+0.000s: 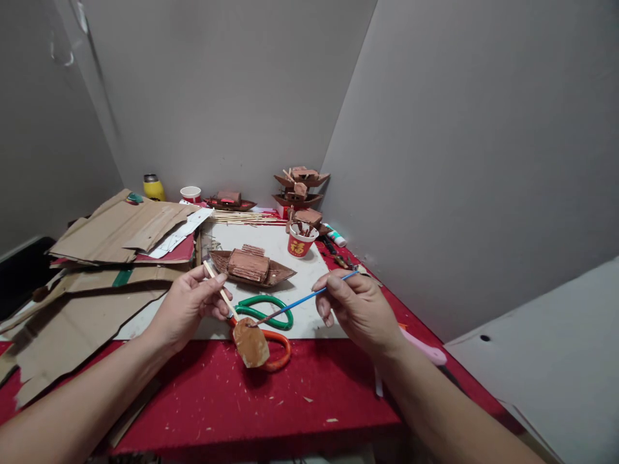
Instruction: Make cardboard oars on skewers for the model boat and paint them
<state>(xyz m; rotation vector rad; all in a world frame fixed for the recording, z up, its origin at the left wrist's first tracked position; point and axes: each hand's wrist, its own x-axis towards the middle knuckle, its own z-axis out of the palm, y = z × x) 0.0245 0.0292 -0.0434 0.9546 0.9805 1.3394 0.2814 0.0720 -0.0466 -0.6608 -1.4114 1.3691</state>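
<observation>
Between thumb and fingers, my left hand (193, 303) grips a thin wooden stick (221, 291). At its lower end is a flat piece of cardboard (251, 345), coated brown in part and paler at the bottom. My right hand (358, 306) is closed on a slim blue paintbrush (304, 299), whose tip touches the upper part of the cardboard piece. Behind the piece lie scissors with green and orange handles (265, 312). Farther back, a brown model boat (249, 265) with a ridged roof rests on the white board (309, 277).
Torn cardboard sheets (111, 238) are stacked at the left. A red paper cup (300, 241) stands behind the boat, near stacked model boats (300, 193). Thin sticks (244, 218), a yellow bottle (153, 188) and a white-rimmed cup (190, 193) are at the back. A pink handle (425, 348) lies right.
</observation>
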